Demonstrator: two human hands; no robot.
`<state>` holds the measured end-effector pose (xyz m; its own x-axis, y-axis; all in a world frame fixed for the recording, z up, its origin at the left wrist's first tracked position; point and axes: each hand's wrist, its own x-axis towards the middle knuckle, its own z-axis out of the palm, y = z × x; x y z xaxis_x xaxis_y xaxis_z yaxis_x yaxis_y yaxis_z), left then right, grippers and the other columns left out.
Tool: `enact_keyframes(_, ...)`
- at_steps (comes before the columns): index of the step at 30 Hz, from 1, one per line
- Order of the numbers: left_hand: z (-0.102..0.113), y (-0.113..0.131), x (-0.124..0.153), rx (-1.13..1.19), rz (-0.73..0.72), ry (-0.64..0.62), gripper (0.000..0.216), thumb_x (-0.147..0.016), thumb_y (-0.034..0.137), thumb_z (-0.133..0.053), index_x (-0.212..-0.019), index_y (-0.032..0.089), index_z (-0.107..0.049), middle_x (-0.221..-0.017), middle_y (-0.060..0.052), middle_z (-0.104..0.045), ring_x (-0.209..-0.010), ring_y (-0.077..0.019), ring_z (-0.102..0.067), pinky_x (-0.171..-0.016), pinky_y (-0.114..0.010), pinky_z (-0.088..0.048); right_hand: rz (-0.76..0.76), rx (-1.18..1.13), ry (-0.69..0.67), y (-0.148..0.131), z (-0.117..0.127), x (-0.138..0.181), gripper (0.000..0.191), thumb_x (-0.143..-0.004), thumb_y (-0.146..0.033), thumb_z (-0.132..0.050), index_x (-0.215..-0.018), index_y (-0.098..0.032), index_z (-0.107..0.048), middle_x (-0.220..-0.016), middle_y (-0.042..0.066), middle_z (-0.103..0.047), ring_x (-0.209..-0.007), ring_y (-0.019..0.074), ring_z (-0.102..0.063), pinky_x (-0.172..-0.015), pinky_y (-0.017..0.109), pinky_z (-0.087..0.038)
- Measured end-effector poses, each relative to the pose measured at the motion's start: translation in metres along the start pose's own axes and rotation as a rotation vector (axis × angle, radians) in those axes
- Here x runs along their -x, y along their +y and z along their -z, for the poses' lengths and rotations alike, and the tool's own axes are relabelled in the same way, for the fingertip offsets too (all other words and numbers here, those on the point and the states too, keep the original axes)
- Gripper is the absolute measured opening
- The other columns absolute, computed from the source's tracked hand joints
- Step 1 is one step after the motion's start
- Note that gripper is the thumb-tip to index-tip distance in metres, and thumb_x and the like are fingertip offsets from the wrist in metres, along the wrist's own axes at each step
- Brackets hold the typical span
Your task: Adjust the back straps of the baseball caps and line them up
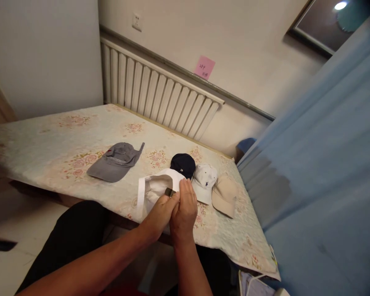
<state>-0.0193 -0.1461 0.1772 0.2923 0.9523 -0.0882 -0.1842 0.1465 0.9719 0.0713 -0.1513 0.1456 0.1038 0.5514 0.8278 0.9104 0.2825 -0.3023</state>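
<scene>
A white cap (156, 187) lies upside down at the near edge of the bed (49, 144), its strap (141, 193) hanging loose on the left. My left hand (160, 213) and my right hand (184, 211) meet over its back. The fingers of both are closed in a pinch around the cap's strap and a small dark buckle (170, 192). Behind it sit a dark navy cap (183, 164), a white cap with a small logo (205, 181) and a beige cap (224, 196) in a row. A grey cap (117, 161) lies apart to the left.
The bed carries a pale floral cover. A white radiator (160, 92) runs along the wall behind, with a pink note (204, 67) above it. A blue curtain (320, 172) fills the right side. My dark-clad legs (77, 238) are below the bed edge.
</scene>
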Motion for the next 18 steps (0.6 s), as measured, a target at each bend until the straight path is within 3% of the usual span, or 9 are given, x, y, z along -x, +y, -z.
enact_keyframes(2, 0.002, -0.004, -0.001, -0.029, -0.078, -0.067, 0.035, -0.081, 0.048, -0.054, -0.065, 0.017, -0.057, -0.066, -0.002, -0.062, -0.071, -0.0186, -0.057, -0.068, -0.029, -0.043, -0.012, -0.022, -0.01, 0.005, 0.001, -0.004, 0.041, -0.092, -0.015, -0.038, -0.132, -0.012, -0.048, -0.129, 0.016, -0.059, -0.129, 0.0236, -0.047, -0.102, 0.046, -0.044)
enact_keyframes(4, 0.008, -0.015, -0.002, -0.009, -0.134, -0.16, 0.029, -0.081, 0.045, -0.056, -0.08, 0.017, -0.063, -0.089, -0.004, -0.069, -0.09, -0.0211, -0.059, -0.083, -0.03, -0.044, -0.072, -0.028, -0.002, 0.012, 0.002, -0.005, 0.042, -0.091, -0.014, -0.035, -0.13, -0.011, -0.05, -0.129, 0.016, -0.059, -0.126, 0.023, -0.05, -0.101, 0.045, -0.046)
enact_keyframes(6, 0.018, -0.031, -0.002, 0.033, -0.043, -0.252, 0.032, -0.08, 0.046, -0.057, -0.095, 0.018, -0.064, -0.107, -0.007, -0.068, -0.104, -0.0231, -0.059, -0.091, -0.032, -0.043, -0.119, -0.027, -0.003, 0.017, 0.004, -0.004, 0.046, -0.089, -0.01, -0.03, -0.129, -0.01, -0.052, -0.129, 0.015, -0.059, -0.125, 0.0219, -0.051, -0.102, 0.044, -0.045)
enact_keyframes(8, 0.031, -0.05, -0.001, 0.055, 0.171, -0.296, 0.04, -0.081, 0.051, -0.055, -0.102, 0.017, -0.062, -0.111, -0.011, -0.067, -0.099, -0.0256, -0.063, -0.086, -0.037, -0.047, -0.144, -0.029, -0.016, 0.021, 0.007, -0.004, 0.049, -0.086, -0.007, -0.027, -0.129, -0.01, -0.052, -0.129, 0.014, -0.059, -0.125, 0.0213, -0.052, -0.103, 0.044, -0.044)
enact_keyframes(10, 0.046, -0.068, 0.0, 0.066, 0.273, -0.284, 0.044, -0.08, 0.054, -0.056, -0.1, 0.015, -0.061, -0.105, -0.013, -0.069, -0.091, -0.026, -0.066, -0.084, -0.039, -0.047, -0.169, -0.036, -0.022, 0.023, 0.009, -0.005, 0.05, -0.086, -0.007, -0.028, -0.128, -0.011, -0.053, -0.128, 0.013, -0.06, -0.124, 0.0213, -0.052, -0.103, 0.043, -0.044)
enact_keyframes(15, 0.081, -0.089, -0.003, 0.114, 0.403, -0.326, 0.043, -0.077, 0.049, -0.063, -0.102, 0.014, -0.062, -0.097, -0.013, -0.07, -0.088, -0.0259, -0.067, -0.087, -0.041, -0.046, -0.264, -0.052, 0.014, 0.025, 0.013, -0.005, 0.047, -0.086, -0.011, -0.03, -0.126, -0.012, -0.056, -0.125, 0.013, -0.062, -0.12, 0.0217, -0.056, -0.101, 0.042, -0.046)
enact_keyframes(18, 0.091, -0.081, -0.006, 0.344, 0.378, -0.402, 0.049, -0.083, 0.05, -0.058, -0.113, 0.012, -0.06, -0.112, -0.017, -0.067, -0.105, -0.0282, -0.062, -0.099, -0.043, -0.04, -0.291, -0.059, 0.02, 0.026, 0.014, -0.005, 0.047, -0.087, -0.012, -0.03, -0.126, -0.013, -0.057, -0.125, 0.012, -0.062, -0.119, 0.0215, -0.057, -0.101, 0.041, -0.046)
